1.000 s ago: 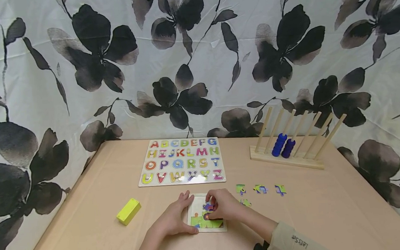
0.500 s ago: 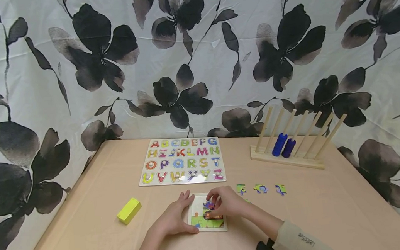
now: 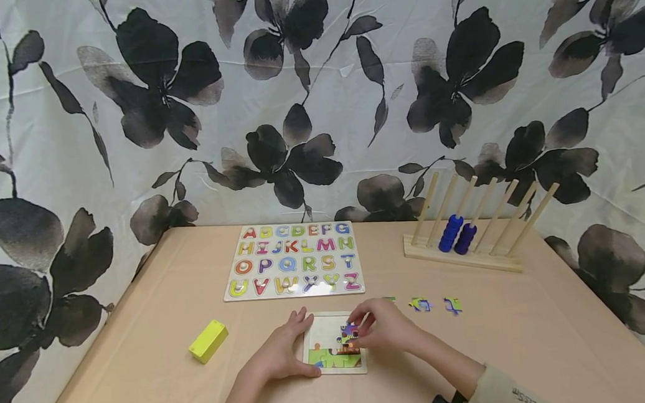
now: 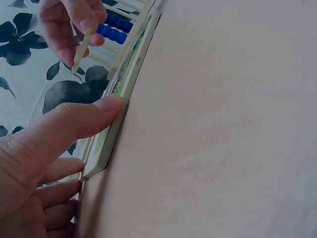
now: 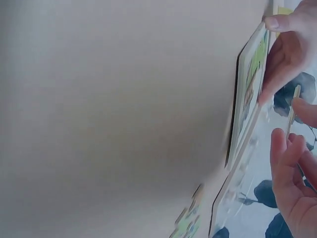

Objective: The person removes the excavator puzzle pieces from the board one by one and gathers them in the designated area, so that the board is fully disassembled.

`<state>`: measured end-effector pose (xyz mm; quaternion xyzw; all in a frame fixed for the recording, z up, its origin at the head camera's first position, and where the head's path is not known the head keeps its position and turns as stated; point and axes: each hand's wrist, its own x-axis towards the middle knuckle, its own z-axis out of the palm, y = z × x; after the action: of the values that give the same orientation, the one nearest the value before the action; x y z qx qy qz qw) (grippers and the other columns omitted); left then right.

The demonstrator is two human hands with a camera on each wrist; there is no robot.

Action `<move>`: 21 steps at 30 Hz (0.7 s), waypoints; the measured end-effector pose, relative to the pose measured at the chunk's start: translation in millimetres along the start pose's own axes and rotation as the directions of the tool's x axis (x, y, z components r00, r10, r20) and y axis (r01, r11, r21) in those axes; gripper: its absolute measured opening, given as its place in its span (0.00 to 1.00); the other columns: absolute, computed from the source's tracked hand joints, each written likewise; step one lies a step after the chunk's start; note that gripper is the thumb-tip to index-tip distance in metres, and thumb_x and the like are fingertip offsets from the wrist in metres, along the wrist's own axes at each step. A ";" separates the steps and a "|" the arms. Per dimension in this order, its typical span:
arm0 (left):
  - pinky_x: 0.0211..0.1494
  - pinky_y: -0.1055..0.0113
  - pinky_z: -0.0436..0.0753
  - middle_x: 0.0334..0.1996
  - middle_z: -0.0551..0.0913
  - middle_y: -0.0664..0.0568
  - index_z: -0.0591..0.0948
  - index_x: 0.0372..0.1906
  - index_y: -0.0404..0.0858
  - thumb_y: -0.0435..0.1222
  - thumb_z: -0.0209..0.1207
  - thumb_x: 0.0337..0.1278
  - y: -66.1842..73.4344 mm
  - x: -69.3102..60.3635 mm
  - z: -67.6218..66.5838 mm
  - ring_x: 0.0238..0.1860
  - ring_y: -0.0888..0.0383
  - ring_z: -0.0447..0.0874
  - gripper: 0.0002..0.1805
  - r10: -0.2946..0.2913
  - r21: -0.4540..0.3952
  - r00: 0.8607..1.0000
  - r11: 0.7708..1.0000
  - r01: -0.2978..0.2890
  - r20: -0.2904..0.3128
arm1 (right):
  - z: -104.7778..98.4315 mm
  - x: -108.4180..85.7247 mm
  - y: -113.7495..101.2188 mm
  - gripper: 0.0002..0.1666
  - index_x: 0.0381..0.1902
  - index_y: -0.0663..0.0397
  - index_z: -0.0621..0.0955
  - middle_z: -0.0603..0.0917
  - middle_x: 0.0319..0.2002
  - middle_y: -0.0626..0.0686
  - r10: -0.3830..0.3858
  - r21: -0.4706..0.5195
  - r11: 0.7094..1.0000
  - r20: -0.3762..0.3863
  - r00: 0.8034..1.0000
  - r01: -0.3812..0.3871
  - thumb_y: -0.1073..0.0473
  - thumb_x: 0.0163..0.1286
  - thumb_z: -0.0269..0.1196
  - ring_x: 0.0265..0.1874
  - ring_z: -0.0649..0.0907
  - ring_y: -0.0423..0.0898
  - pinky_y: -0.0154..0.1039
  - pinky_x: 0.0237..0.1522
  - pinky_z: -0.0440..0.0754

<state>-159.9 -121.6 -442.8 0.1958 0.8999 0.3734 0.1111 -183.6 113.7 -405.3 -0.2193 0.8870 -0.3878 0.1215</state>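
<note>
A small white-framed jigsaw board lies in front of me, with green pieces fitted along its near part. My left hand holds its left side, with the thumb on the near edge and the fingers toward the far corner. Above the board's right half, my right hand pinches a purple puzzle piece between thumb and fingers. Both wrist views show this piece edge-on and raised clear of the board. Its printed face is partly hidden by the fingers.
Loose puzzle pieces lie right of the board, some partly covered by my right hand. Behind stands an alphabet board. A wooden peg rack with blue beads is at the back right, and a yellow block sits left.
My right hand has shifted to the right over the board, carrying the pinched piece. More of the board's middle shows and some loose pieces are now covered. My left hand has stayed put.
</note>
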 end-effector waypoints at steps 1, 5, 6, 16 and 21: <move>0.66 0.43 0.53 0.68 0.54 0.36 0.63 0.64 0.27 0.43 0.75 0.26 -0.1 0.1 0.0 0.68 0.39 0.46 0.53 0.001 0.000 1.000 1.000 -0.001 0.000 | -1.7 -2.0 0.9 0.17 0.35 0.58 0.83 0.78 0.28 0.47 -0.003 -0.006 1.000 -0.011 1.000 0.003 0.63 0.44 0.74 0.27 0.77 0.43 0.30 0.25 0.77; 0.66 0.43 0.53 0.68 0.54 0.36 0.63 0.64 0.27 0.43 0.75 0.26 -0.3 0.4 0.1 0.68 0.39 0.46 0.53 0.003 -0.003 1.000 1.000 -0.003 0.001 | -9.4 -9.4 4.6 0.17 0.34 0.58 0.83 0.79 0.28 0.47 -0.014 -0.008 1.000 -0.046 0.999 0.014 0.63 0.44 0.74 0.27 0.78 0.42 0.30 0.25 0.77; 0.66 0.43 0.53 0.68 0.54 0.37 0.63 0.64 0.27 0.43 0.75 0.26 -0.2 0.4 0.1 0.68 0.39 0.46 0.53 0.002 -0.003 1.000 1.000 -0.002 0.002 | -11.8 -11.4 5.6 0.18 0.35 0.58 0.83 0.79 0.29 0.47 -0.013 -0.008 1.000 -0.052 0.999 0.013 0.63 0.44 0.74 0.27 0.78 0.43 0.30 0.25 0.78; 0.66 0.43 0.53 0.68 0.54 0.37 0.63 0.64 0.28 0.43 0.75 0.27 1.2 0.2 -0.4 0.69 0.39 0.46 0.53 -0.006 -0.005 1.000 1.000 0.006 0.006 | -38.3 -32.6 17.2 0.24 0.39 0.61 0.82 0.80 0.29 0.47 -0.025 -0.040 0.999 -0.107 0.994 0.020 0.58 0.43 0.75 0.28 0.79 0.44 0.31 0.25 0.78; 0.66 0.43 0.53 0.68 0.54 0.37 0.63 0.64 0.28 0.44 0.75 0.27 0.9 0.6 -0.3 0.69 0.39 0.46 0.53 -0.003 0.000 1.000 1.000 0.003 0.006 | -52.5 -43.2 26.9 0.25 0.40 0.61 0.82 0.81 0.33 0.49 -0.029 -0.061 0.998 -0.155 0.987 0.019 0.57 0.43 0.75 0.28 0.80 0.42 0.31 0.24 0.78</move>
<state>-160.4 -121.0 -442.0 0.1957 0.8998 0.3727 0.1143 -174.0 184.0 -388.1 -0.2024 0.9022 -0.3788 0.0404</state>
